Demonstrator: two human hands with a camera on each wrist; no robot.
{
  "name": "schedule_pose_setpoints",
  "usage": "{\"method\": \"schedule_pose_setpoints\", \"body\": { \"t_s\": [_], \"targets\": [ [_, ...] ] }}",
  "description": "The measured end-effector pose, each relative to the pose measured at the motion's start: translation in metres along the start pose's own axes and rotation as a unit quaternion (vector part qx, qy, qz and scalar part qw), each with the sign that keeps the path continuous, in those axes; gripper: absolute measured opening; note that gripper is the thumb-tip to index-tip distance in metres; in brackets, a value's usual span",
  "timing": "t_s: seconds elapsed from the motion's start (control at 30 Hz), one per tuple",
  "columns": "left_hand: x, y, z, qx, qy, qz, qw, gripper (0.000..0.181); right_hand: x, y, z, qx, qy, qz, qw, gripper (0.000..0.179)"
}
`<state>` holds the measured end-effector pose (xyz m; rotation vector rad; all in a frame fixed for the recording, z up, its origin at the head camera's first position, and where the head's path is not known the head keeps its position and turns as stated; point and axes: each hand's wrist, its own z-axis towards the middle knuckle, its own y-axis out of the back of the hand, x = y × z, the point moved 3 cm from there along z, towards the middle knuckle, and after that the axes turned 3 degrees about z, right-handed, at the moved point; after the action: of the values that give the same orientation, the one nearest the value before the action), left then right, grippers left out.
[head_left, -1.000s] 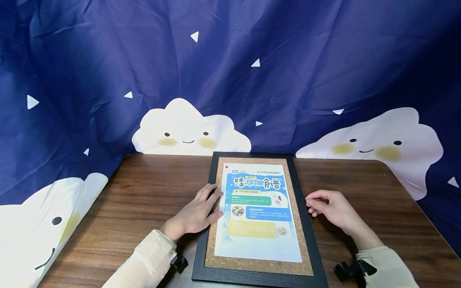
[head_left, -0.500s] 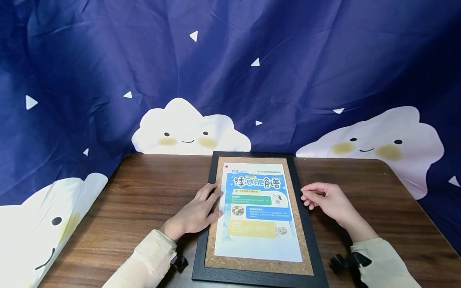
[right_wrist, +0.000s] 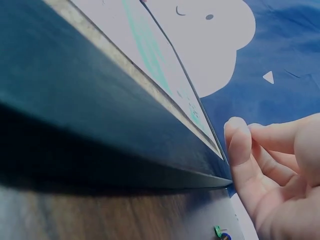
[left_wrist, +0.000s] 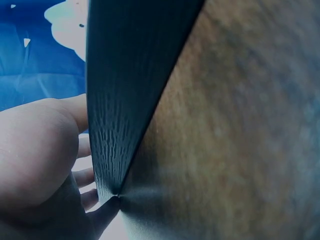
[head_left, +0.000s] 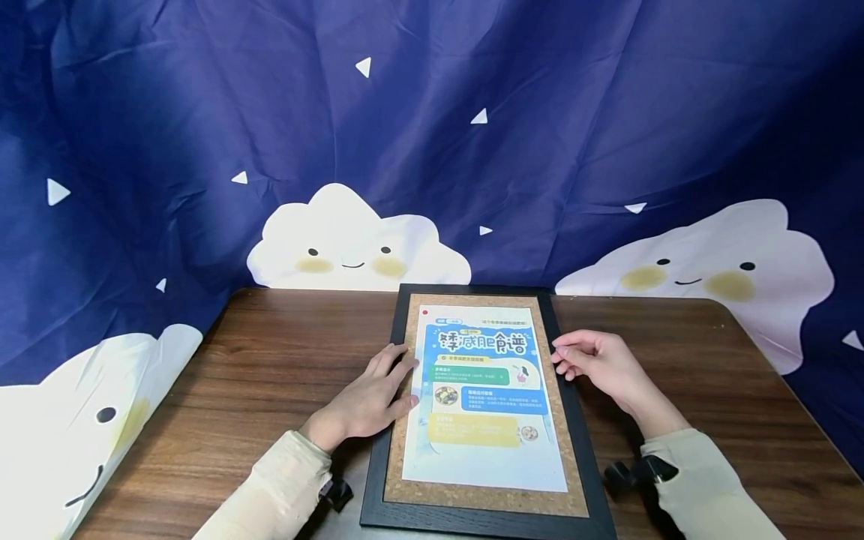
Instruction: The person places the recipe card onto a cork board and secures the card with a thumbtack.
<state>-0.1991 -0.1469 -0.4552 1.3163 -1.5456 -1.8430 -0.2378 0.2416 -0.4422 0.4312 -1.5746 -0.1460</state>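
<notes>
A black-framed corkboard (head_left: 484,506) lies flat on the wooden table. On it is a printed poster (head_left: 482,469) in blue, green and yellow, with a red round pin head (head_left: 425,312) at its upper left corner. My left hand (head_left: 364,397) rests across the board's left frame edge, fingers spread and relaxed. Beside the right frame edge is my right hand (head_left: 597,364), thumb and fingertips brought together. No thing shows between those fingertips, so whether they pinch something small is hidden. In the right wrist view this hand (right_wrist: 275,170) is next to the frame's side (right_wrist: 125,140).
Small green (right_wrist: 218,231) and blue (right_wrist: 226,236) pins lie low in the right wrist view. Brown tabletop (head_left: 283,352) extends left and right of the board. Behind the table hangs a dark blue curtain (head_left: 418,135) printed with clouds.
My right hand has moved away from me and slightly left along the board's right edge, its fingertips still together. My left hand and the board have stayed in place.
</notes>
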Motion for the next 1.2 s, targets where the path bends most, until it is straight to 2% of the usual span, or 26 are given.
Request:
{"method": "schedule_pose_setpoints", "body": {
  "t_s": [0.37,1.2],
  "targets": [
    [0.001,-0.001,-0.001,0.002,0.007,0.001,1.0,0.059,0.002,-0.008,0.014,0.014,0.006,0.055,0.9984,0.032],
    [0.001,0.001,-0.001,0.005,0.0,-0.004,1.0,0.06,0.002,-0.019,0.044,0.012,-0.026,0.067,0.9973,0.029]
  ]
}}
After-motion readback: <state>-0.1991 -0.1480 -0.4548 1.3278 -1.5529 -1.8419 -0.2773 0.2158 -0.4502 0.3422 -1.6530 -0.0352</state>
